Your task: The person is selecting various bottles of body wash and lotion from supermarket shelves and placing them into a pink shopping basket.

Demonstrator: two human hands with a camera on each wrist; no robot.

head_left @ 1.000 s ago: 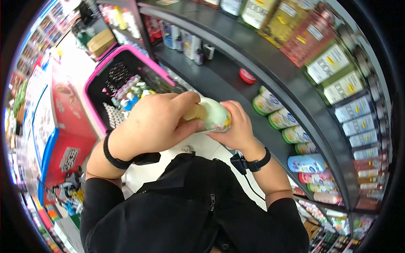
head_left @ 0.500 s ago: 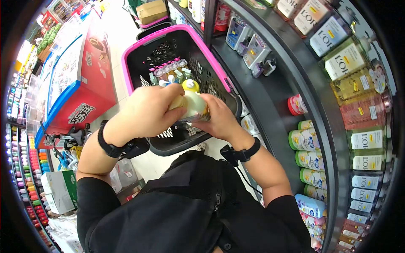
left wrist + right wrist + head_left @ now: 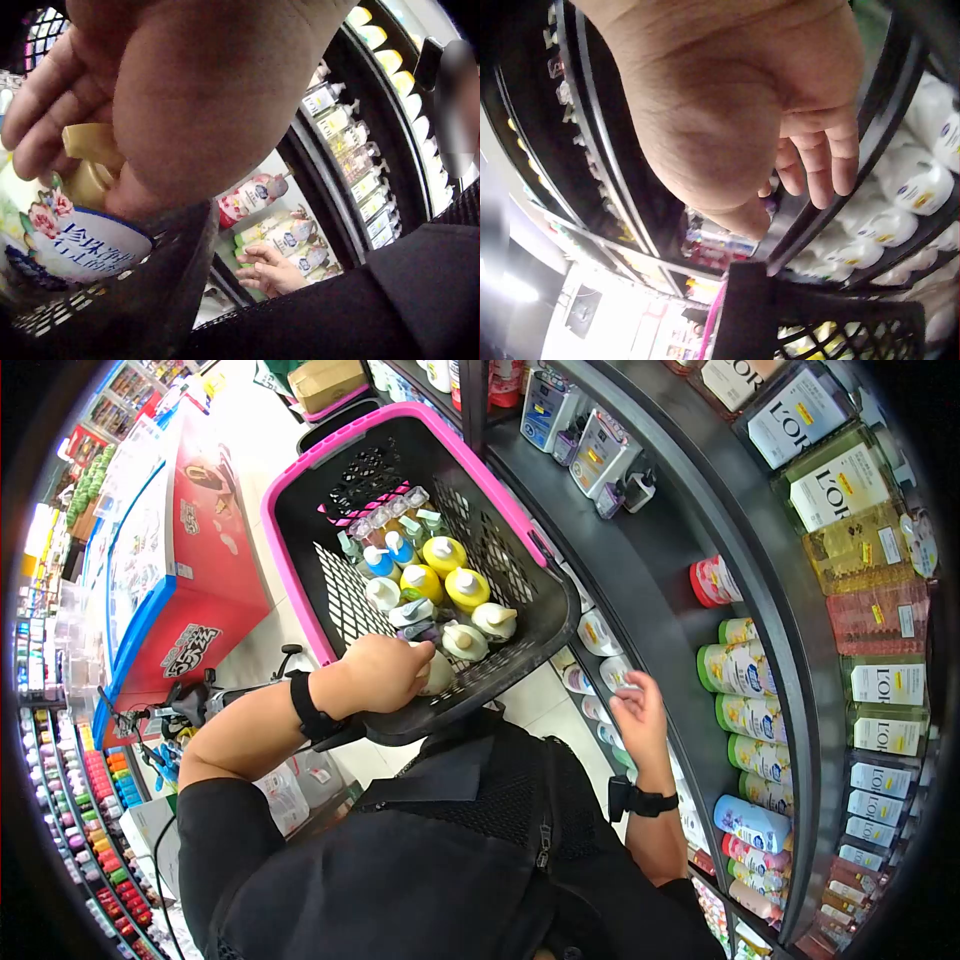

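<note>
My left hand [image 3: 385, 670] grips a pump bottle [image 3: 97, 247] by its gold pump head [image 3: 90, 161]. The bottle has a flowered label with blue Chinese lettering and sits low inside the near end of a black basket [image 3: 500, 495] with a pink rim. In the head view only a pale bit of it shows past my fingers. My right hand [image 3: 642, 725] is held out to the right of the basket, beside the dark shelving, its fingers relaxed and nothing in them. Several yellow pump bottles [image 3: 467, 590] and white-topped ones [image 3: 494, 621] stand in the basket.
Dark shelves [image 3: 640, 580] run along the right, with wipe canisters [image 3: 745, 670], a red-lidded tub [image 3: 714, 581] and rows of labelled pump bottles [image 3: 840, 480]. White bottles [image 3: 600, 632] line the low shelf beside the basket. A red freezer chest [image 3: 215, 550] stands left.
Both hands held the bottle above the basket; my left hand has lowered it inside. The right hand has let go and moved right towards the shelves.
</note>
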